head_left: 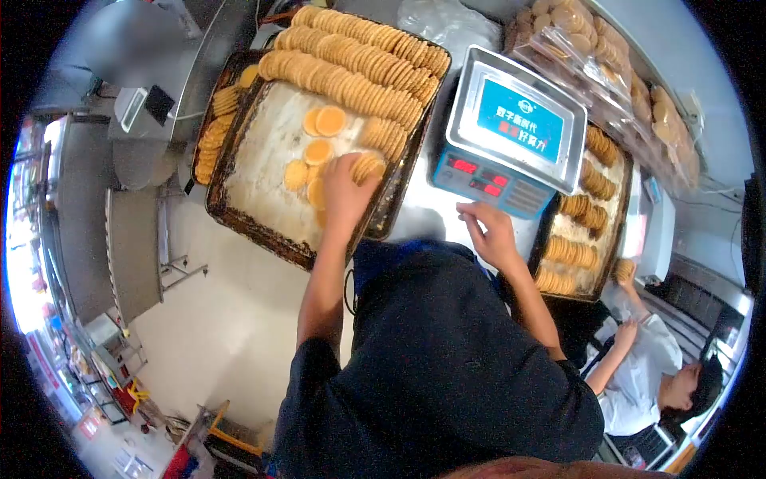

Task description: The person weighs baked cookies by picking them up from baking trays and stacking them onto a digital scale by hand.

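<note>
My left hand (349,191) is over a dark-edged baking tray (263,176), its fingers closed around a short stack of round golden cookies (369,167). Several loose cookies (329,121) lie flat beside that hand, some partly hidden under it. Long rows of cookies (343,86) stand on edge along the tray's far side. My right hand (492,237) hovers just in front of a blue digital scale (499,191), thumb and forefinger apart with nothing visible between them. A metal pan with a blue label (519,120) tops the scale, and red digits are lit below it.
Another tray of cookie rows (586,215) sits right of the scale. Bagged cookies (574,36) line the back right. A further tray (211,148) shows at the left. At the lower right, a co-worker in a white shirt (642,371) has one hand at some cookies.
</note>
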A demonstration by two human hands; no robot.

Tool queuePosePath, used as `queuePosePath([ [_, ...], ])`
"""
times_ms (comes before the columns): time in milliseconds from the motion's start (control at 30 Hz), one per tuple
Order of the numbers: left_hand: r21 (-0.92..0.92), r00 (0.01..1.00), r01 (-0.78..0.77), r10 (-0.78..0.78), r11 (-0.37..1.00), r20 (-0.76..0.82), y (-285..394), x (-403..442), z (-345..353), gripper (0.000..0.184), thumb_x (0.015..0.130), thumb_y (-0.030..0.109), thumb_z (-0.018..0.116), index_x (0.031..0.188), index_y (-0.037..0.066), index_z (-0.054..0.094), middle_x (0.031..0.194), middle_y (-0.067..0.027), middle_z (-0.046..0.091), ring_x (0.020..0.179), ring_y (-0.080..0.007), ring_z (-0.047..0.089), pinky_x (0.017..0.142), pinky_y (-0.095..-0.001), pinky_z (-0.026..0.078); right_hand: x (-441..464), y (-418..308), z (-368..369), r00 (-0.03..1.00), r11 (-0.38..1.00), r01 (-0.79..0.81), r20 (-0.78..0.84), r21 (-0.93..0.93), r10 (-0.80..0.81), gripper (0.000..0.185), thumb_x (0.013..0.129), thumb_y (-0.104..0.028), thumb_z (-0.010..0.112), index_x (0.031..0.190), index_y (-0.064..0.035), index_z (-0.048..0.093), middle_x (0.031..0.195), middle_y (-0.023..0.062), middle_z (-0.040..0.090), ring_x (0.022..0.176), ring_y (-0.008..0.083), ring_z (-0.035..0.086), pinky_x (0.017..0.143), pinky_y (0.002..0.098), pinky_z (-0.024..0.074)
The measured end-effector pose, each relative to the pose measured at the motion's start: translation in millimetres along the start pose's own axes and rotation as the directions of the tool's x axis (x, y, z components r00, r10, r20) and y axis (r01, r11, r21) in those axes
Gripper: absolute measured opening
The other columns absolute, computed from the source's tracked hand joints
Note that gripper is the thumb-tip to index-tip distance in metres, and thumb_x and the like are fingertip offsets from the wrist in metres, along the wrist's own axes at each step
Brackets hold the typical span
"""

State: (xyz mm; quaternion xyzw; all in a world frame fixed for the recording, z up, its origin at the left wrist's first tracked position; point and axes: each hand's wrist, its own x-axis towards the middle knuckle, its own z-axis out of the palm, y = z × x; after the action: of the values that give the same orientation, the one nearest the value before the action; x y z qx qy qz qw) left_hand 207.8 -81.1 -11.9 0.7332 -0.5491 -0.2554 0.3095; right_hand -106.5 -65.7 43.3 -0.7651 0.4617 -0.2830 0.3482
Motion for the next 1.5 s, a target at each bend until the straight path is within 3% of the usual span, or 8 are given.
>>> queuePosePath([
  [367,0.025,0.861,0.042,-0.023,0.999,-0.509,7.4,48.8,-22.5,0.047,0.086,0.023,0.081,0.126,0.0,0.07,0.118,-0.0166,0.07,0.107,-0.0341,0.068,0.093,-0.0449,0.055,0.0,3.0,-16.0,0.988,0.995,-0.099,-0.122,0.009,0.099,0.022,0.097,0.008,0.065,0.116,0.0011,0.074,0.105,0.0176,0.077,0.092,0.0292,0.078,0.08,0.0381,0.0619],
  [667,0.03,0.976,-0.053,0.058,0.998,-0.21,-11.3,70.6,14.8,0.062,0.086,0.041,0.089,0.129,0.002,0.067,0.123,-0.019,0.066,0.115,-0.0343,0.064,0.097,-0.0454,0.053,32.8,5.5,8.4,0.997,0.997,0.065,-0.038,-0.028,-0.066,0.029,0.096,-0.003,0.072,0.125,-0.0027,0.071,0.104,0.0159,0.075,0.087,0.0289,0.076,0.076,0.0394,0.0593],
  [767,0.031,0.993,-0.04,0.043,0.999,-0.106,-1.1,66.2,3.7,0.077,0.08,0.044,0.094,0.135,0.0,0.062,0.131,-0.0214,0.063,0.119,-0.0366,0.062,0.1,-0.0479,0.051,72.4,-3.6,33.3,0.995,0.995,-0.097,0.03,0.012,0.097,0.043,0.095,-0.01,0.076,0.136,-0.0055,0.064,0.115,0.0176,0.069,0.094,0.0306,0.074,0.079,0.0426,0.0593],
  [967,0.003,0.966,-0.244,0.243,0.97,0.093,-14.6,67.4,2.8,0.097,0.074,0.03,0.096,0.152,-0.003,0.048,0.149,-0.028,0.053,0.143,-0.0439,0.047,0.123,-0.0498,0.037,135.8,-0.1,97.3,0.998,0.933,-0.031,0.031,-0.359,0.045,0.059,0.087,-0.023,0.083,0.138,-0.0035,0.059,0.126,0.0237,0.061,0.112,0.0447,0.066,0.092,0.0518,0.0567],
  [1067,0.206,0.943,-0.293,0.247,0.934,0.225,-32.6,73.6,-4.1,0.09,0.075,0.014,0.092,0.154,0.004,0.049,0.144,-0.0278,0.055,0.136,-0.0468,0.051,0.117,-0.0505,0.042,145.6,-14.9,107.4,0.994,0.939,0.043,0.108,-0.341,-0.007,0.05,0.084,-0.014,0.081,0.129,-0.0022,0.063,0.132,0.0262,0.061,0.114,0.0467,0.065,0.093,0.0543,0.0568],
  [1400,0.173,0.973,-0.131,0.093,0.976,0.213,-33.0,49.6,-24.5,0.084,0.076,0.0,0.083,0.153,0.012,0.05,0.131,-0.023,0.049,0.126,-0.0449,0.055,0.105,-0.0499,0.05,175.3,-8.1,136.8,0.956,0.863,0.23,0.271,-0.45,-0.114,0.065,0.083,0.0,0.072,0.146,-0.0001,0.055,0.127,0.0277,0.061,0.114,0.0492,0.065,0.095,0.0539,0.0554],
  [1467,-0.188,0.991,0.055,-0.03,0.981,0.132,-47.9,55.7,-5.8,0.077,0.074,0.001,0.084,0.144,0.008,0.055,0.128,-0.0228,0.054,0.124,-0.044,0.056,0.107,-0.0503,0.049,177.0,-22.2,132.9,0.965,0.9,0.206,0.231,-0.384,-0.122,0.038,0.089,-0.004,0.064,0.127,-0.0029,0.063,0.12,0.0269,0.064,0.113,0.0467,0.065,0.094,0.055,0.0549],
  [1500,0.181,0.963,-0.267,0.255,0.947,0.085,-28.3,48.3,-23.9,0.07,0.072,0.003,0.086,0.137,0.005,0.059,0.127,-0.0223,0.06,0.124,-0.0435,0.057,0.107,-0.0499,0.048,172.9,-26.8,125.1,0.965,0.893,0.221,0.22,-0.392,-0.143,0.029,0.092,-0.007,0.06,0.121,-0.0046,0.063,0.118,0.0259,0.064,0.112,0.0454,0.065,0.093,0.0541,0.0553],
])
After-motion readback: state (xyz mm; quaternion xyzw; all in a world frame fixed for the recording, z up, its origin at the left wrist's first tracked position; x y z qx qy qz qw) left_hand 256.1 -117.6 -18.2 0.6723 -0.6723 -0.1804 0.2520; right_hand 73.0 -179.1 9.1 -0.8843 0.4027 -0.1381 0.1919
